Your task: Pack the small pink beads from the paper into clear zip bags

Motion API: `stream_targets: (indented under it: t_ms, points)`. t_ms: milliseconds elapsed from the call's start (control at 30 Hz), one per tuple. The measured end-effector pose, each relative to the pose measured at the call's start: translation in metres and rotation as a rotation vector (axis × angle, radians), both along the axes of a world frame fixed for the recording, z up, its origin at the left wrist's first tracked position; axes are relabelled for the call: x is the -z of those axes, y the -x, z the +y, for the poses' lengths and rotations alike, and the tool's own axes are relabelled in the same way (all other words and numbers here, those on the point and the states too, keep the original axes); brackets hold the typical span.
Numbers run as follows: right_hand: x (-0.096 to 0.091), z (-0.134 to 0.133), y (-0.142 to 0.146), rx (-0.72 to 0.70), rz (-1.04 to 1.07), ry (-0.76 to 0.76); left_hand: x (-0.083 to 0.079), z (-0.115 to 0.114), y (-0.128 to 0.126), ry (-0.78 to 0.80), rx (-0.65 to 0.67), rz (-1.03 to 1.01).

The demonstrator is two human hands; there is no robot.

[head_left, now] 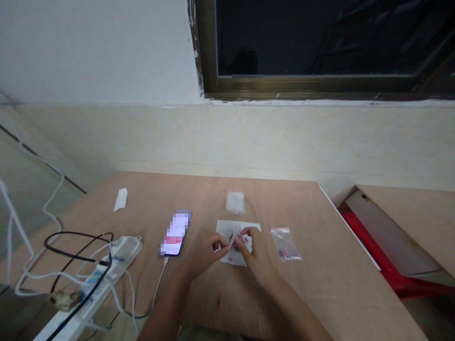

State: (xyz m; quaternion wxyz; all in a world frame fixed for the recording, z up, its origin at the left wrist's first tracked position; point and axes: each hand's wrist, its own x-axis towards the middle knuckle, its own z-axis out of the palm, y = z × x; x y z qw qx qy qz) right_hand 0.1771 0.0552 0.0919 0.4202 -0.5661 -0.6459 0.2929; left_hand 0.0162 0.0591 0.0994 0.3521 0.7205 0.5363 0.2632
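A white sheet of paper (222,228) lies on the table with small pink and purple pieces (231,259) scattered on it. Over its left side, my left hand (213,247) is closed in a pinch, thumb and forefinger meeting. My right hand (250,248) comes in from the other side, its thumb and forefinger also pinched together. A small pale pinkish item shows between the fingertips, too small to name. To the right of the paper rests a clear zip bag (289,242) with similar pink pieces in it. Behind the paper lies another clear packet (235,202), whitish inside.
A lit phone (176,233) lies left of my hands, its white charging cable (159,282) plugged in. A white power strip (122,253) with tangled cords fills the left front. A paper scrap (121,199) lies far left. Red furniture (387,265) stands beyond the table's right edge.
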Motion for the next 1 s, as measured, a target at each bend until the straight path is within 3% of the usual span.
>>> stream_targets:
  t_ms: [133, 367, 533, 733, 933, 1000]
  points:
    - [0.01, -0.001, 0.011, -0.226, 0.088, 0.12, 0.0, -0.001, 0.001, 0.065, -0.006, -0.046]
    - [0.005, -0.001, 0.012, -0.236, 0.13, 0.271, 0.0, -0.007, 0.004, 0.113, -0.166, -0.19]
    - [0.008, -0.007, 0.015, -0.325, 0.225, 0.277, -0.003, -0.018, -0.002, 0.142, -0.112, -0.154]
    - [0.011, -0.013, 0.018, -0.301, 0.296, 0.279, 0.005, -0.03, -0.006, 0.154, -0.088, -0.232]
    - [0.009, -0.014, 0.012, -0.204, 0.294, 0.309, 0.01, -0.024, 0.0, 0.059, -0.37, -0.332]
    - [0.01, -0.013, 0.012, -0.17, 0.261, 0.313, 0.009, -0.021, 0.001, 0.038, -0.388, -0.303]
